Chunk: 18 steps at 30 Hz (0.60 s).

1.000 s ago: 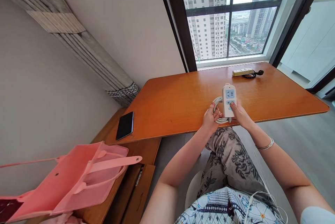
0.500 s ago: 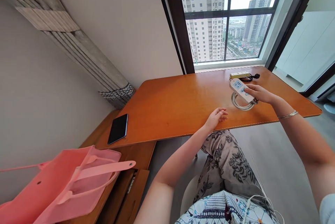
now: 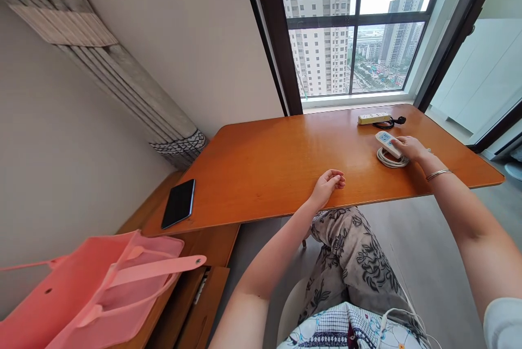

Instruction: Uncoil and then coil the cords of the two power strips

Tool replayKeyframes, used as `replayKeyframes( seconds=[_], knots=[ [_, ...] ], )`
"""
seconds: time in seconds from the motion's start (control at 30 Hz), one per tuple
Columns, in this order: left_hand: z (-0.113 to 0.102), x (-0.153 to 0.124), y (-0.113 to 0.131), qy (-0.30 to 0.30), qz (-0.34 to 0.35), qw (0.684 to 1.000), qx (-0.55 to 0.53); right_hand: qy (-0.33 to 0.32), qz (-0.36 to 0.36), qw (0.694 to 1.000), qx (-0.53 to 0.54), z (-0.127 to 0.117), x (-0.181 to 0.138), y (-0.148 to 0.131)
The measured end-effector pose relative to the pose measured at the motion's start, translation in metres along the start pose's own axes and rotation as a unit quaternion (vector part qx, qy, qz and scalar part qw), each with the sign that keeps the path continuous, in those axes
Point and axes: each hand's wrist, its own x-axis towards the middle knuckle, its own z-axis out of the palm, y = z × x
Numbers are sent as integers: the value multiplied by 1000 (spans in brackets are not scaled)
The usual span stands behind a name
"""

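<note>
On the right part of the wooden table (image 3: 261, 164), my right hand (image 3: 410, 149) grips a white power strip (image 3: 387, 141) with light-blue sockets. Its coiled pale cable (image 3: 390, 161) lies beneath it on the tabletop. My left hand (image 3: 328, 184) rests near the table's front edge with its fingers curled loosely and nothing seen in them. Just behind the white strip, close to the window, sits a second, yellow-sided power strip (image 3: 374, 118) with a black cord and plug (image 3: 395, 122).
A black tablet (image 3: 178, 204) lies at the table's left end. Below it, a pink bag (image 3: 106, 289) stands open on a lower wooden surface beside a drawer (image 3: 204, 305). The window (image 3: 354, 28) is behind the table, a gathered curtain (image 3: 134, 88) at left.
My right hand has moved the white power strip rightward and lowered it, so its cable coil now lies on the table. My left hand has shifted slightly left.
</note>
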Motion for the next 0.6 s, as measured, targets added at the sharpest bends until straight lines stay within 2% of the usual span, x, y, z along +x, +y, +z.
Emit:
replayKeyframes(
  seconds=[0.13,0.37,0.47,0.6],
  knots=[
    [-2,1,-3,-9,4,1000,17,94,-64,979,-168,5,-12,-16],
    [-5,0,-6,-14,15,999,35,193,-157,949,-194,14,-47,-26],
    [-5,1,-7,-15,14,999,36,194,-199,936,-215,21,-64,-25],
    [-5,2,-9,-20,18,999,46,154,-226,935,-227,27,-72,-18]
  ],
)
